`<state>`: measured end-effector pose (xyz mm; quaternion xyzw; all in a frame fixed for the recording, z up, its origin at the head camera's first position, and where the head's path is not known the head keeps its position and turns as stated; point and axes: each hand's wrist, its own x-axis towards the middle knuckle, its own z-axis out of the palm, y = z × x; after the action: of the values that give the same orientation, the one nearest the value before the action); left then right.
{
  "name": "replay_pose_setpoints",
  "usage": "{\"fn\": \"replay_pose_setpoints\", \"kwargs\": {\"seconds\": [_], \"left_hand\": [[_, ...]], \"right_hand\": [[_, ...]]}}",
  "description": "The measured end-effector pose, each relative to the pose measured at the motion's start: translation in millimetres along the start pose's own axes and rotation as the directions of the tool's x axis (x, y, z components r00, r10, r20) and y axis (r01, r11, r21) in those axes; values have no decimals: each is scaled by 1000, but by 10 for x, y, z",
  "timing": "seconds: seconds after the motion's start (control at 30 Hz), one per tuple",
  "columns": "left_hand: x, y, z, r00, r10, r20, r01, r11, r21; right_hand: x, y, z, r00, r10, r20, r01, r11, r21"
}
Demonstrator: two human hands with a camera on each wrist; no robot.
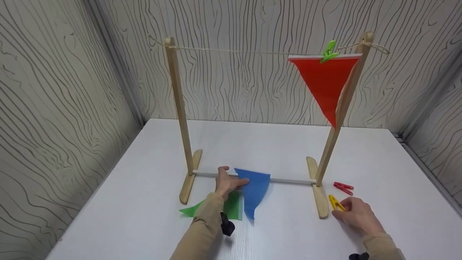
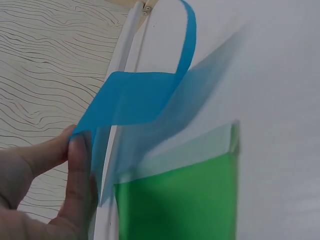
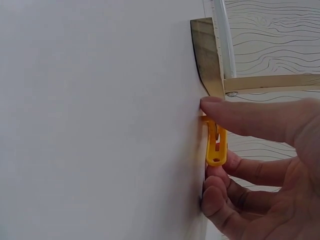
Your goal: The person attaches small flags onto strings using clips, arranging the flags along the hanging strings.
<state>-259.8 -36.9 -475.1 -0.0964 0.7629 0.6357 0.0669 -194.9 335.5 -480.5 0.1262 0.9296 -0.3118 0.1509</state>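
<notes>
My left hand pinches a blue triangular pennant between thumb and finger near the stand's lower white bar. In the left wrist view the blue pennant is bent and held above the table, its tip curling away. Beneath that wrist lies a green pennant with a pale top strip, partly covered by my sleeve. To the right, my right hand holds a yellow clothespin between thumb and fingers, low over the table. The right wrist view shows the yellow clothespin close to the white surface.
A red clothespin lies just beyond my right hand. Two wooden posts on flat feet carry a string. From it hangs a red pennant, clipped by a green clothespin near the right post.
</notes>
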Motion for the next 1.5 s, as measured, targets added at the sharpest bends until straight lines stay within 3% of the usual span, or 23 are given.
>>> {"fn": "replay_pose_setpoints", "kwargs": {"seconds": [0.3,0.63,0.77,0.9,1.1,1.2,1.4,1.5], "left_hand": [[37,-2,6,989,-14,145,36,988,-149],[76,-1,0,983,0,183,26,990,-141],[84,-13,-3,990,35,140,-13,987,-160],[85,-17,15,993,109,54,-97,977,-192],[84,7,66,973,210,-101,-228,943,-243],[85,35,84,968,211,-139,-242,933,-265],[64,110,87,973,177,-147,-217,916,-338],[69,124,89,973,164,-163,-209,927,-312]], "right_hand": [[-8,4,3,1000,3,7,-3,1000,-2],[2,-12,-7,1000,10,14,-10,1000,1],[15,-23,-16,1000,9,22,-10,1000,4],[28,-26,-16,1000,23,17,-23,1000,14],[23,-7,3,999,-18,-31,18,1000,3],[16,-15,10,997,-47,-58,47,999,-2],[12,-45,9,990,-90,-109,90,996,-4],[14,-58,12,988,-90,-126,91,996,7]]}}
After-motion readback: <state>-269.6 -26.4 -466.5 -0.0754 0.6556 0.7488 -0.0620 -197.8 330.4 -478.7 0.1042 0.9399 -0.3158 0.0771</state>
